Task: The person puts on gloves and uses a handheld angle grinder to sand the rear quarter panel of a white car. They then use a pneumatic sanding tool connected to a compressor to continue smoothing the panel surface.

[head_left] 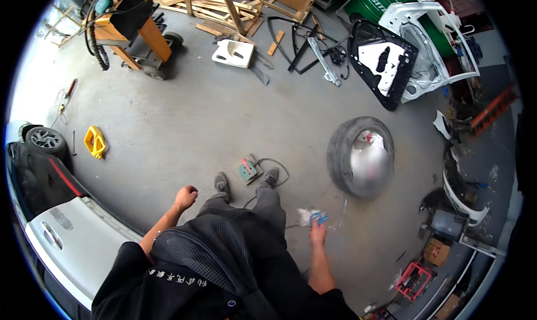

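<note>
My right hand (318, 229) is closed on a blue looped thing (319, 217) that looks like scissor handles. Whitish, blurred material (305, 214) shows beside it, and I cannot make out whether I hold that too. My left hand (186, 197) hangs in the air with its fingers curled in and nothing visible in them. The silver car door (72, 247) is the nearest thing on that side. On the floor by my shoes lies a green and red box-shaped device (246, 169) with a dark cable (285, 172).
A tyre (339, 158) with a shiny silver bulge in its middle stands ahead right. Farther off are a black door panel (358, 51), a white door shell (418, 85), wood scraps (238, 22) and an orange wheeled machine (154, 40). A yellow part (95, 143) lies left.
</note>
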`<state>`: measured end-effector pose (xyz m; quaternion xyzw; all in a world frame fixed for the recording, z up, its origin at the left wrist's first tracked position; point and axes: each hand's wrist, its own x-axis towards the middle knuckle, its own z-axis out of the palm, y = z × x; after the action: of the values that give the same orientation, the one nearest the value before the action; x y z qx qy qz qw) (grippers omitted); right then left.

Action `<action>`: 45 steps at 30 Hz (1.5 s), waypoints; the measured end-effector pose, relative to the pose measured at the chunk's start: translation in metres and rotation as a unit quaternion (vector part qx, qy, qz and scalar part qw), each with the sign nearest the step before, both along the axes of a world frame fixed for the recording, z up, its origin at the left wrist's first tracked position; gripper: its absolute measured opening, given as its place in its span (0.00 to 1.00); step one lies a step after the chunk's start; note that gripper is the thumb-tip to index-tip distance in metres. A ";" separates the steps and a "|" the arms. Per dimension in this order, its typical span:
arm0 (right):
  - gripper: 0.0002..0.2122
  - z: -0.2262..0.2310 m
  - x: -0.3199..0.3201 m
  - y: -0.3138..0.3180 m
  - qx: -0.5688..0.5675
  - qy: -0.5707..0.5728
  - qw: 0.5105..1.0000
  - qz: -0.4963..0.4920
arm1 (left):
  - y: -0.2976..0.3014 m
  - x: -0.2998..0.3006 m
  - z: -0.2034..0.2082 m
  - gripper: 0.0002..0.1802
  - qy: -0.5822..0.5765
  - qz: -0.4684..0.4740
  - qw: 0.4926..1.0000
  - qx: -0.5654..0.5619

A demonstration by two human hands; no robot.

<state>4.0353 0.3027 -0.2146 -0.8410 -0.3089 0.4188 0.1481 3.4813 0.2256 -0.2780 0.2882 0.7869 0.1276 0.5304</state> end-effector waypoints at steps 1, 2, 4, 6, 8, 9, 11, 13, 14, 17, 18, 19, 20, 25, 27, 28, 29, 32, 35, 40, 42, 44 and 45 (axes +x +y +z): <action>0.10 -0.004 -0.008 -0.023 -0.012 0.007 1.000 -0.010 | -0.008 -0.008 -0.010 0.16 -0.005 0.012 1.000 0.000; 0.10 -0.002 -0.021 -0.044 -0.020 0.026 0.999 -0.029 | -0.021 -0.015 -0.022 0.15 -0.009 0.020 1.000 -0.005; 0.09 0.009 -0.044 -0.066 -0.034 0.066 0.995 -0.068 | -0.046 -0.030 -0.035 0.15 -0.012 0.008 0.999 -0.034; 0.09 0.023 -0.061 -0.076 -0.044 0.067 0.994 -0.077 | -0.069 -0.041 -0.044 0.14 -0.014 0.012 0.996 -0.085; 0.09 0.033 -0.069 -0.082 -0.050 0.061 0.993 -0.084 | -0.088 -0.048 -0.050 0.14 -0.013 0.017 0.993 -0.118; 0.08 0.034 -0.072 -0.083 -0.050 0.057 0.993 -0.086 | -0.098 -0.055 -0.058 0.14 -0.020 0.030 0.991 -0.131; 0.08 0.035 -0.071 -0.081 -0.041 0.036 0.996 -0.067 | -0.110 -0.062 -0.065 0.14 -0.032 0.059 0.985 -0.161; 0.08 0.035 -0.062 -0.077 -0.025 0.001 0.999 -0.023 | -0.107 -0.060 -0.068 0.14 -0.039 0.086 0.985 -0.145; 0.08 0.033 -0.058 -0.078 -0.022 -0.003 0.999 -0.024 | -0.106 -0.064 -0.067 0.14 -0.037 0.100 0.984 -0.140; 0.09 0.034 -0.064 -0.070 -0.021 0.029 0.998 -0.060 | -0.090 -0.069 -0.059 0.14 -0.061 0.101 0.987 -0.106; 0.09 0.032 -0.064 -0.065 -0.016 0.010 0.999 -0.048 | -0.079 -0.067 -0.053 0.14 -0.067 0.104 0.989 -0.086; 0.09 0.031 -0.060 -0.060 -0.010 -0.010 0.999 -0.036 | -0.068 -0.064 -0.049 0.13 -0.081 0.122 0.986 -0.077; 0.09 0.028 -0.060 -0.056 -0.007 -0.026 0.999 -0.024 | -0.062 -0.060 -0.045 0.13 -0.086 0.138 0.984 -0.066; 0.08 0.036 -0.071 -0.008 -0.003 0.025 1.000 0.017 | -0.043 -0.036 -0.027 0.13 -0.113 0.187 0.976 -0.022; 0.09 0.030 -0.065 0.005 -0.018 0.006 0.998 0.057 | -0.053 -0.024 -0.025 0.13 -0.119 0.233 0.965 -0.017; 0.09 0.028 -0.058 0.019 -0.013 0.018 0.997 0.078 | -0.057 -0.014 -0.024 0.13 -0.115 0.252 0.961 -0.025; 0.09 0.026 -0.055 0.036 -0.011 0.033 0.995 0.098 | -0.068 -0.006 -0.026 0.12 -0.107 0.270 0.956 -0.036; 0.09 0.013 -0.049 0.076 -0.012 0.063 0.987 0.144 | -0.108 0.022 -0.027 0.12 -0.083 0.302 0.946 -0.089; 0.09 0.000 -0.054 0.112 -0.026 0.063 0.977 0.202 | -0.160 0.044 -0.034 0.13 -0.006 0.191 0.979 -0.067; 0.09 -0.021 -0.048 0.144 -0.028 0.111 0.975 0.193 | -0.139 0.089 0.009 0.16 0.033 0.224 0.971 -0.074; 0.09 -0.025 -0.047 0.150 -0.035 0.129 0.972 0.191 | -0.124 0.096 0.017 0.16 0.031 0.230 0.970 -0.074; 0.09 -0.027 -0.050 0.151 -0.045 0.133 0.972 0.187 | -0.112 0.094 0.024 0.16 0.029 0.235 0.969 -0.075; 0.09 -0.028 -0.054 0.151 -0.050 0.137 0.972 0.186 | -0.112 0.081 0.005 0.15 0.043 0.219 0.972 -0.071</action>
<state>3.9815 0.4535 -0.2422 -0.7100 -0.4154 0.5649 0.0660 3.5628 0.1132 -0.2727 0.0760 0.8598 0.1723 0.4746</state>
